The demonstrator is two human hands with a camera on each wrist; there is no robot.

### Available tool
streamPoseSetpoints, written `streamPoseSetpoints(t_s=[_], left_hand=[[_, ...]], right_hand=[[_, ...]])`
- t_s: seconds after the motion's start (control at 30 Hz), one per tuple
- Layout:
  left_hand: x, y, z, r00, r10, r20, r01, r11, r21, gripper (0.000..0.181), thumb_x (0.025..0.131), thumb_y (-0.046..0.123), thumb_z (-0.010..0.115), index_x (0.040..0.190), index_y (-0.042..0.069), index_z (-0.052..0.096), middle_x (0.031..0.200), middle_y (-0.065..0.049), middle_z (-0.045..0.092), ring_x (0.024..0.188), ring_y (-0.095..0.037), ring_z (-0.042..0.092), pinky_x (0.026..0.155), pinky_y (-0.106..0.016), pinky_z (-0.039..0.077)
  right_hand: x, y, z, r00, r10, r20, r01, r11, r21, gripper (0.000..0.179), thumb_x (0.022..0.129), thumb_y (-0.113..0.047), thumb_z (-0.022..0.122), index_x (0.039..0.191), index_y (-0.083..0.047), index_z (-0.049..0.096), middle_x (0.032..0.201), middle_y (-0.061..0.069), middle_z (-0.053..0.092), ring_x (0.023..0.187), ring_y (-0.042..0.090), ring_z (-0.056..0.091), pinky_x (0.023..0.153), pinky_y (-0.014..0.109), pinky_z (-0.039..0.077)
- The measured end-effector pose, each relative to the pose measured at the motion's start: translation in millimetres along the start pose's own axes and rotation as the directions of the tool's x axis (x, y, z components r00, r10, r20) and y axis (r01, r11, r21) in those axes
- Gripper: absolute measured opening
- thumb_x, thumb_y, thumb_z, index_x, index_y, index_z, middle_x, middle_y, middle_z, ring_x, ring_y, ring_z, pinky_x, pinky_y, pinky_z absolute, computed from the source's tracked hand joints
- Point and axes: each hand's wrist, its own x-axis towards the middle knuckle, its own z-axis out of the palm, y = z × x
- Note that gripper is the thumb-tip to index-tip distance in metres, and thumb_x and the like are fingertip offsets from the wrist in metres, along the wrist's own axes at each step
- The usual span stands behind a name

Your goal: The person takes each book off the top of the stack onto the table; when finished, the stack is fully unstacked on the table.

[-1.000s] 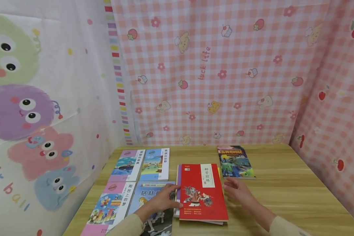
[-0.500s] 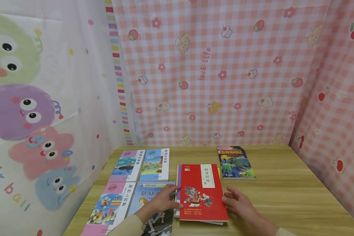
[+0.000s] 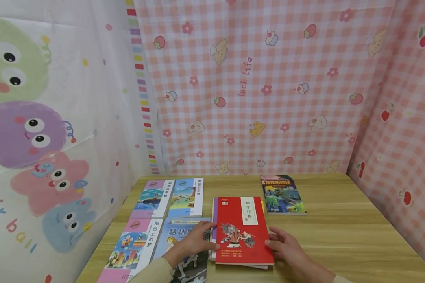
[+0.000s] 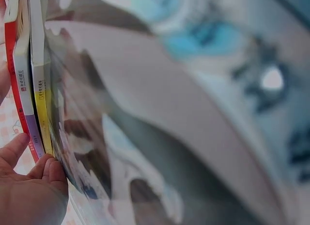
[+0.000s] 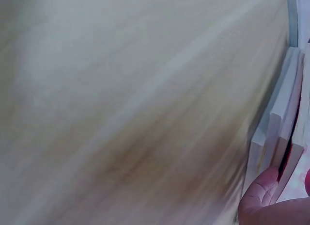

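Note:
A red-covered book [image 3: 246, 232] with a white title panel lies on top of a small stack, its edges slightly askew. Below it, in the left wrist view, show a purple-and-white book [image 4: 26, 89] and a yellow-and-white book [image 4: 41, 96]. My left hand [image 3: 196, 241] rests against the stack's left side, thumb and fingertips touching the spines. On the opposite side, my right hand [image 3: 287, 247] pinches the red book's right edge, thumb over the cover. In the right wrist view, a fingertip [image 5: 271, 176] sits at the gap beneath the red book.
Left of the stack lie a pink-covered book [image 3: 152, 198], a blue-covered book [image 3: 185, 196], another pink one [image 3: 129, 245] and a blue-grey storybook [image 3: 177, 232] under my left forearm. A dark, colourful book [image 3: 283, 194] lies at the back right of the wooden table [image 3: 347, 224]. Patterned curtains [image 3: 262, 110] surround it.
My right hand has come in from beside the stack to the red book's right edge, its thumb now over the cover. The left hand and the books stay put.

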Motion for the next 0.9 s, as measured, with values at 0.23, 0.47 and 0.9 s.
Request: streamPoseSetpoints(t_s=[0.23,0.47,0.9], left_hand=[[1.1,-1.3,1.8,1.000,0.000,-0.013,0.000,1.000,-0.007,0.074,0.084,0.024,0.082,0.147,0.008,0.047,0.147,-0.020,0.036,0.136,-0.046,0.033,0.103,-0.063,0.037],[2.0,-1.6,2.0,1.000,0.001,-0.012,-0.001,1.000,-0.007,0.075,0.084,0.026,0.082,0.147,0.007,0.047,0.147,-0.022,0.035,0.136,-0.047,0.032,0.103,-0.063,0.037],[2.3,-1.4,2.9,1.000,-0.018,-0.020,0.018,1.000,-0.014,0.075,0.083,0.027,0.083,0.146,0.009,0.048,0.146,-0.019,0.038,0.136,-0.045,0.033,0.104,-0.063,0.037]], right_hand=[[1.7,-10,0,0.999,0.041,0.006,-0.041,0.999,-0.022,0.060,0.092,-0.008,0.069,0.143,0.010,0.043,0.126,0.027,0.057,0.093,0.026,0.065,0.079,0.040,0.058],[-0.4,-16,3,0.996,0.072,0.047,-0.073,0.997,0.030,0.060,0.093,-0.006,0.066,0.147,0.006,0.041,0.120,0.021,0.062,0.090,0.026,0.067,0.077,0.040,0.058],[-3.3,-15,-1,0.983,0.095,0.156,-0.110,0.989,0.095,0.067,0.095,0.002,0.057,0.154,0.002,0.025,0.128,0.027,0.059,0.090,0.031,0.070,0.075,0.044,0.059]])
